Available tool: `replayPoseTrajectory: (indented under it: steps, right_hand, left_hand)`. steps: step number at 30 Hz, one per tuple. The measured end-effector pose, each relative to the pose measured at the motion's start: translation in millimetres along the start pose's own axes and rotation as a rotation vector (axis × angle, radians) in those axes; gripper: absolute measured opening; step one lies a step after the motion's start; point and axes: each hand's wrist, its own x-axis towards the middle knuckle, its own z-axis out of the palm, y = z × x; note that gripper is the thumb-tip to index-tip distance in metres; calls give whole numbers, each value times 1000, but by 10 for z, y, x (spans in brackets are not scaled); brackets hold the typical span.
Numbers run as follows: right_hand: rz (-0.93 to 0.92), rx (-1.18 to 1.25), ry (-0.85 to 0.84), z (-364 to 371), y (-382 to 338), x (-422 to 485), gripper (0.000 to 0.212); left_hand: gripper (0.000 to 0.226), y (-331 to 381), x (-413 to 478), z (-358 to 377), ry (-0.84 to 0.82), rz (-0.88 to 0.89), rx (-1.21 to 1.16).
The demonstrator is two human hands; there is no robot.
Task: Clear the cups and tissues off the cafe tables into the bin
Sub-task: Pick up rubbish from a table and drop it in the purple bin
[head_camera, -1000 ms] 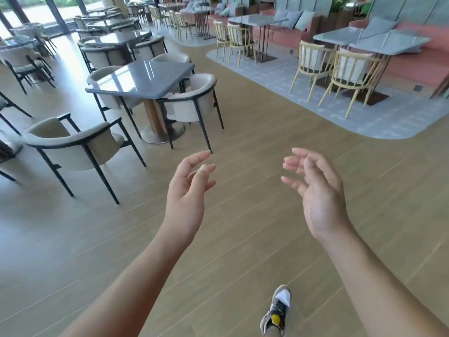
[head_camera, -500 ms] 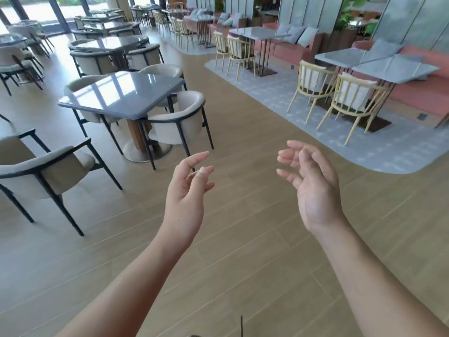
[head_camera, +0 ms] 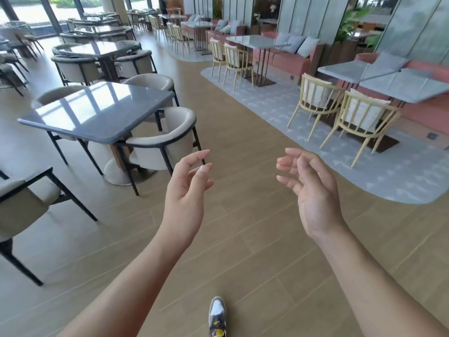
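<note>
My left hand (head_camera: 187,190) and my right hand (head_camera: 313,190) float side by side over the wooden aisle floor, palms turned toward each other, fingers loosely curled, nothing in either. No cup, tissue or bin shows anywhere in the view. The closest cafe table (head_camera: 97,115) is dark grey and glossy, ahead on the left, and its top looks bare.
Cream armchairs (head_camera: 167,142) ring the grey table, and another armchair (head_camera: 21,200) stands at the left edge. Light wooden chairs (head_camera: 362,117) and pale tables (head_camera: 401,83) sit on a grey rug to the right, before pink sofas. My shoe (head_camera: 217,317) shows below.
The view has advanced along the aisle, so the grey table and chairs sit closer. A shoe has come back into view at the bottom. Both hands keep the same loose pose.
</note>
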Motion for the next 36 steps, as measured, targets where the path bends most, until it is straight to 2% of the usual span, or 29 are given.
replayPoseTrajectory:
  steps: [9,20,26,27,31,36]
  right_hand:
    - [4,16,25,377,642,2082,65]
    - [23,77,31,256,1630,4373,62]
    - [39,83,-22,36,2121,6062,28]
    - [35,86,-31,21,2134,6360,29]
    - [-10,99,-82,71,2149,7459,54]
    - [-29,121,-144,252,2395,8449,56]
  left_hand:
    - [30,-428,2259,369,-39,-6,8]
    - [22,-1304,4401,1175,-42,-34,37]
    - [25,-1741,5856,1914,22,-16,46]
    - [28,-1770,6091,2023,30,-9,32]
    - [31,-1848,6990,2381,60,48,-1]
    - [31,-2030,7898,2623,99,86,-17]
